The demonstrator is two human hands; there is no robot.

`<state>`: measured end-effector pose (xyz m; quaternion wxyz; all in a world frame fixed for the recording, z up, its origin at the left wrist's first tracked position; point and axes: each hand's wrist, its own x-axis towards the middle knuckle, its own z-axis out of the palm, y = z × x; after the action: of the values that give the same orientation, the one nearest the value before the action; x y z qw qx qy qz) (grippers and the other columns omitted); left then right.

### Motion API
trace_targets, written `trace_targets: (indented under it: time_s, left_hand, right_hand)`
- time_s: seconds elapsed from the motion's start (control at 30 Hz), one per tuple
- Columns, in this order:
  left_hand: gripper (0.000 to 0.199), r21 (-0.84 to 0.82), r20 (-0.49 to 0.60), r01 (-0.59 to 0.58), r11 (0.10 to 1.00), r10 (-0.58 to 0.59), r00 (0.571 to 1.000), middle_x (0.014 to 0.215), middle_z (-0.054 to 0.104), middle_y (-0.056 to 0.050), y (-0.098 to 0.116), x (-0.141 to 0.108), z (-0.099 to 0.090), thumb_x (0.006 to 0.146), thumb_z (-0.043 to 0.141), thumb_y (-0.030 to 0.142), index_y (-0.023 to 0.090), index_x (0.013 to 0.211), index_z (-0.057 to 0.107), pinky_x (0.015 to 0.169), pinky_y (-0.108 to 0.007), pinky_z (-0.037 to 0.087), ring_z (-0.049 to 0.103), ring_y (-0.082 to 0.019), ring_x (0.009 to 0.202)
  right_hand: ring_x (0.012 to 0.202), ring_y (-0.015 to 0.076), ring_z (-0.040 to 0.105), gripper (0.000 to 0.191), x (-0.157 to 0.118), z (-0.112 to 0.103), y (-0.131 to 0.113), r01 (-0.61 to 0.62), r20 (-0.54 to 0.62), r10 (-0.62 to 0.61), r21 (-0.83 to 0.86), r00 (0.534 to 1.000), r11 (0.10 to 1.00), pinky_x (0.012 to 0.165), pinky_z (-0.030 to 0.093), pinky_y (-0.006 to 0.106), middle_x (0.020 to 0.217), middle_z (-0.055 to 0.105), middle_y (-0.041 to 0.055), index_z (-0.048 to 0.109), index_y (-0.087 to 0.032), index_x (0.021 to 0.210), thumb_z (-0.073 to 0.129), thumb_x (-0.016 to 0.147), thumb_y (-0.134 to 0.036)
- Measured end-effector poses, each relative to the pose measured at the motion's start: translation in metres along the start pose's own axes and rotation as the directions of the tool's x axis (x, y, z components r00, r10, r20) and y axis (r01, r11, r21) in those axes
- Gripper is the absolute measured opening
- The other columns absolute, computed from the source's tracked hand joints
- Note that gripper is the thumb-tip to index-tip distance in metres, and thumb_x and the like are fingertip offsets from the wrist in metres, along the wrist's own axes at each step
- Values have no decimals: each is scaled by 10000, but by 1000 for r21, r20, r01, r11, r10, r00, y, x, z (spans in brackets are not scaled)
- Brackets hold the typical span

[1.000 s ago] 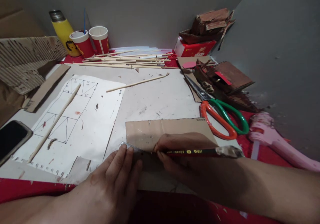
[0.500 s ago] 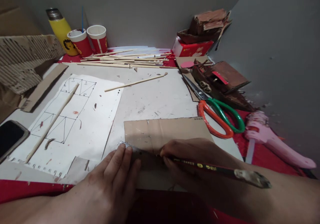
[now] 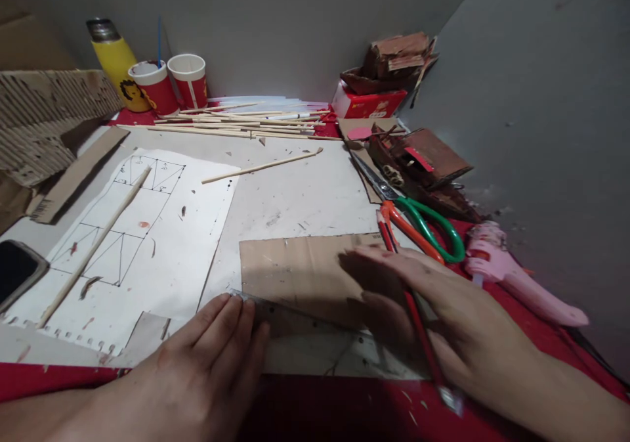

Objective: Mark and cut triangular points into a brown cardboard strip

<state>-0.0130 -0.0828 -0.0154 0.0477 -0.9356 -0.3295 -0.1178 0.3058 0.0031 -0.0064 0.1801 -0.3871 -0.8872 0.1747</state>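
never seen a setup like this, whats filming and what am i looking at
There is no machine: these are a person's two bare hands. Every picture comes from one camera worn on the head, looking forward and down. The left hand presses its fingertips on a thin ruler-like strip at some brown cardboard. The right hand holds a red pencil-like stick. Around them lie paper with line drawings, thin wooden sticks, scissors and a pink glue gun.

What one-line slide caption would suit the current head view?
Left hand on a thin straightedge by brown cardboard; right hand with a slim red stick near orange-and-green scissors.
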Motion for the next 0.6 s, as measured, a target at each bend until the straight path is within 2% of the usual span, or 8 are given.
trace_targets:
  time_s: [0.07,0.13,0.23,0.37,0.47,0.53,0.6]
  left_hand:
    - [391,-6,-9,-7,1000,7,1000,1309,695,-156,0,2,-2,1023,407,224,93,1316,631,1112,-456,440,611,-326,1250]
    - [376,-13,-29,26,1000,-26,999,1310,689,-171,1,3,-2,996,493,218,78,1321,621,1132,-466,428,602,-337,1257]
    - [398,-25,-43,100,995,-101,994,1314,673,-196,3,5,2,966,585,250,68,1319,610,1096,-490,476,600,-356,1247]
    - [416,-9,-40,147,989,-147,988,1306,659,-225,2,8,9,999,539,373,67,1266,628,1042,-483,531,585,-356,1262]
    - [350,-35,-109,175,984,-177,978,1256,670,-206,-1,9,13,987,528,319,79,1219,633,1013,-452,557,596,-334,1236]
    - [260,-69,-186,208,976,-218,958,1236,661,-195,-3,10,14,971,513,263,102,1134,636,959,-435,584,606,-327,1197]
    - [161,-116,-211,231,966,-251,945,1204,653,-181,-5,11,15,952,519,234,135,1026,623,924,-433,591,613,-321,1154]
  right_hand:
    - [1217,372,617,574,6,2,4,100,-5,-101,-66,995,993,996,541,550,1344,625,185,345,-253,1526,548,989,-246]
    - [1256,397,578,665,10,2,8,152,36,-148,-123,988,981,1026,515,570,1373,583,222,277,-201,1568,578,987,-319]
    - [1297,411,548,706,9,0,11,146,104,-129,-177,986,973,1056,493,574,1388,557,250,260,-153,1577,561,999,-426]
    - [1313,402,551,706,4,-4,13,149,141,-122,-204,983,968,1052,504,566,1405,565,242,259,-164,1590,533,1011,-460]
    - [1314,390,563,730,1,-5,16,129,159,-97,-205,983,970,1034,527,549,1428,571,221,257,-190,1602,567,998,-459]
    - [1341,400,540,780,1,-6,21,130,159,-97,-213,982,968,1041,519,566,1452,560,216,241,-199,1613,594,979,-485]
    - [1367,416,515,852,1,-6,26,142,158,-107,-232,982,962,1057,500,590,1482,543,215,195,-205,1631,618,957,-513]
